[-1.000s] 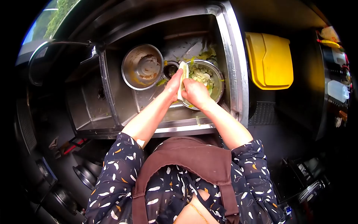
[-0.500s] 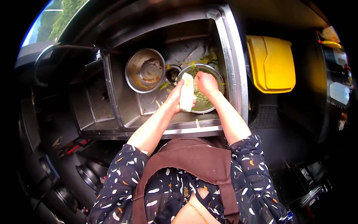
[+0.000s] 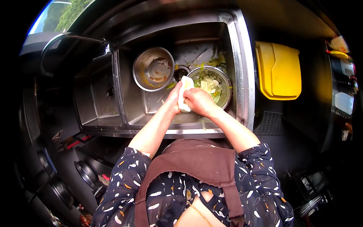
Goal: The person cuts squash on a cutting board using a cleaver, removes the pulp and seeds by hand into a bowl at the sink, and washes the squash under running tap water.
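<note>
In my left hand [image 3: 175,100] lies a long, pale, whitish piece of vegetable [image 3: 185,84], tilted, its exact kind unclear. The fingers of my right hand [image 3: 201,102] are curled and pressed against the piece's near right side; whether they pinch a small tool is hidden. Just beyond, to the right, a round steel bowl [image 3: 229,88] holds cream-coloured pulp [image 3: 210,84] over green peelings. Both hands are above the sink basin [image 3: 134,108], at the bowl's left rim.
A second steel bowl [image 3: 153,69] with brownish residue stands left of the drain [image 3: 180,72]. Green scraps [image 3: 217,61] lie on the basin floor. A faucet [image 3: 72,36] reaches over the left basin [image 3: 90,100]. Right of the sink is a yellow lidded bin [image 3: 278,70].
My right hand has moved left and nearer, from above the bowl to the pale vegetable piece. Cream-coloured pulp now shows in the bowl. The whole view has shifted slightly.
</note>
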Demonstrator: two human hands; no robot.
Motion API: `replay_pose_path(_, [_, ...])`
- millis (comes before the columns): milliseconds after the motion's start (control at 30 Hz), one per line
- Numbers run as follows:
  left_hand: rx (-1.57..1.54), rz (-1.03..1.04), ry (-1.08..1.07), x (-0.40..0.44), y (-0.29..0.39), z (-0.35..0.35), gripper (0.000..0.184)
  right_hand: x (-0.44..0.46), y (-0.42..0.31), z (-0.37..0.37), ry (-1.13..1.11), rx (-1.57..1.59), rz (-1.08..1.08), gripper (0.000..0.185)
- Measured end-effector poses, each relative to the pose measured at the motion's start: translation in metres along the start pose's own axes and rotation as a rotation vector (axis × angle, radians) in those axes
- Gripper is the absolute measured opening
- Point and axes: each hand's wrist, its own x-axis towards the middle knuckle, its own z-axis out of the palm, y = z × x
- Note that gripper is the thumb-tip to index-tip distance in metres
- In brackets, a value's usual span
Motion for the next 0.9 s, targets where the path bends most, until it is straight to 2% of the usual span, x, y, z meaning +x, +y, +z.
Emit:
replay_pose_path(100, [0.102,0.070,0.054,-0.001,0.000,0.000,0.052,0.002,0.000,0.008,0.081,0.002,0.033,0.013])
replay_pose_path(167, [0.110,0.061,0.087,0.006,-0.002,-0.005,0.053,0.009,0.004,0.015,0.051,-0.016,0.176,0.015])
replay_pose_path(233, [0.290,0.035,0.147,-0.008,-0.006,0.005,0.051,0.019,0.019,0.020,0.061,-0.045,0.247,0.015])
replay_pose_path(367, [0.206,-0.065,0.048,-0.007,-0.011,-0.003,0.057,0.029,0.054,0.021,0.072,-0.145,0.433,0.015])
replay_pose_path(433, [0.198,-0.086,0.043,-0.014,-0.009,-0.001,0.058,0.025,0.067,0.010,0.006,-0.065,0.453,0.020])
replay_pose_path(467, [0.190,-0.103,0.041,-0.018,-0.006,-0.002,0.059,0.025,0.068,0.007,-0.061,0.017,0.468,0.030])
replay_pose_path(500, [0.189,-0.101,0.044,-0.020,-0.003,-0.006,0.059,0.024,0.067,0.008,-0.063,0.019,0.465,0.030])
replay_pose_path(567, [0.173,-0.153,-0.009,-0.021,0.000,-0.011,0.057,0.017,0.063,0.009,0.024,0.186,0.095,0.072])
replay_pose_path(600, [0.174,-0.155,-0.011,-0.021,-0.001,-0.010,0.057,0.018,0.058,0.005,-0.155,0.221,0.197,0.104])
replay_pose_path(700, [0.202,-0.160,-0.077,-0.023,-0.002,-0.009,0.054,0.022,0.053,0.012,-0.193,0.148,0.224,0.098])
replay_pose_path(733, [0.218,-0.168,-0.084,-0.023,-0.002,-0.009,0.053,0.023,0.053,0.012,-0.180,0.076,0.223,0.087])
replay_pose_path(767, [0.237,-0.181,-0.091,-0.023,-0.002,-0.011,0.051,0.024,0.053,0.014,-0.176,0.078,0.226,0.087])
replay_pose_path(833, [0.281,-0.176,-0.053,-0.024,0.000,-0.009,0.051,0.028,0.054,0.012,-0.169,0.069,0.265,0.072])
replay_pose_path(900, [0.329,-0.168,-0.018,-0.023,0.002,-0.009,0.051,0.029,0.058,0.015,-0.144,0.033,0.263,0.066])
